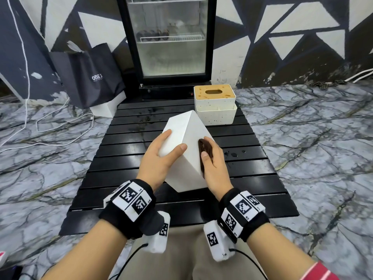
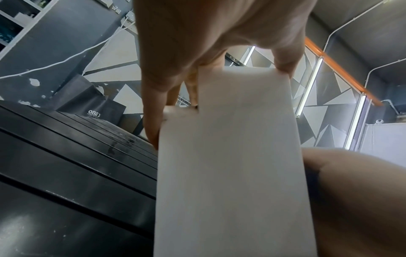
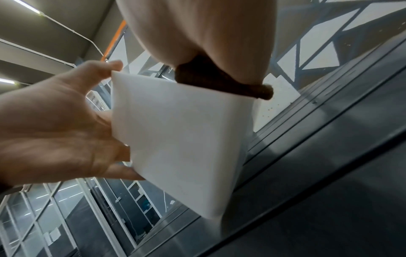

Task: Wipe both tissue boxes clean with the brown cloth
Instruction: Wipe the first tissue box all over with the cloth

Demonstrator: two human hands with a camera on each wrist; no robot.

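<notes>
A plain white tissue box [image 1: 189, 134] is tilted up on one corner over the black slatted table [image 1: 121, 158]. My left hand [image 1: 173, 141] grips its left side, thumb on the near face and fingers on the far one. My right hand [image 1: 211, 150] holds the folded brown cloth [image 1: 204, 147] flat against the box's right face. In the right wrist view the cloth [image 3: 219, 81] lies along the box's [image 3: 180, 139] upper edge under my palm. In the left wrist view the box [image 2: 230, 156] fills the centre. A second, speckled tissue box [image 1: 215, 110] with a stained tan lid [image 1: 214, 91] stands at the table's back right.
Water drops [image 1: 234, 154] lie on the slats right of my right hand. A glass-door fridge [image 1: 167, 37] stands behind the table, with a black paper bag [image 1: 88, 75] to its left. White cables [image 1: 60, 126] trail over the marble floor on the left.
</notes>
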